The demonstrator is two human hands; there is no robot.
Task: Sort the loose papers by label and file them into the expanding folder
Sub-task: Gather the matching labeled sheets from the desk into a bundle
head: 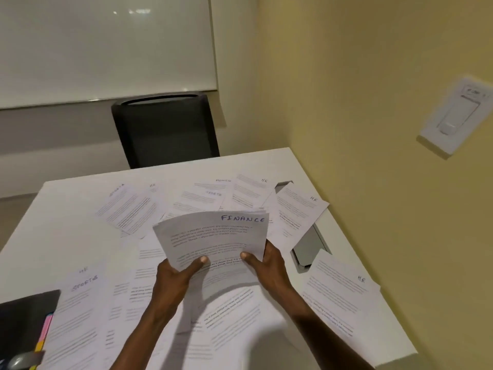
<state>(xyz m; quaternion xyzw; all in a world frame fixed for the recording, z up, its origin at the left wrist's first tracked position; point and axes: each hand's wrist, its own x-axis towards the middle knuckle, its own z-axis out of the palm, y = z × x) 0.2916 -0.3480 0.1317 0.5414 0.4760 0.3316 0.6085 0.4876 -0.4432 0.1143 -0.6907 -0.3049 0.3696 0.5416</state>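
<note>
A small stack of papers [213, 236] with FINANCE handwritten on the top sheet is lifted above the table. My left hand [176, 276] grips its lower left edge, thumb on top. My right hand [266, 265] grips its lower right edge the same way. Many loose papers lie spread over the white table [40, 228], among them sheets marked HR [298, 209], [344, 292] and SPORTS [80, 303]. The dark expanding folder [24, 324] with coloured tabs lies at the lower left corner, partly cut off by the frame.
A black chair [165, 129] stands at the table's far side. A yellow wall runs along the right edge of the table, with a white switch plate [456, 116] on it. A grey panel [312, 247] set in the table shows between papers at right.
</note>
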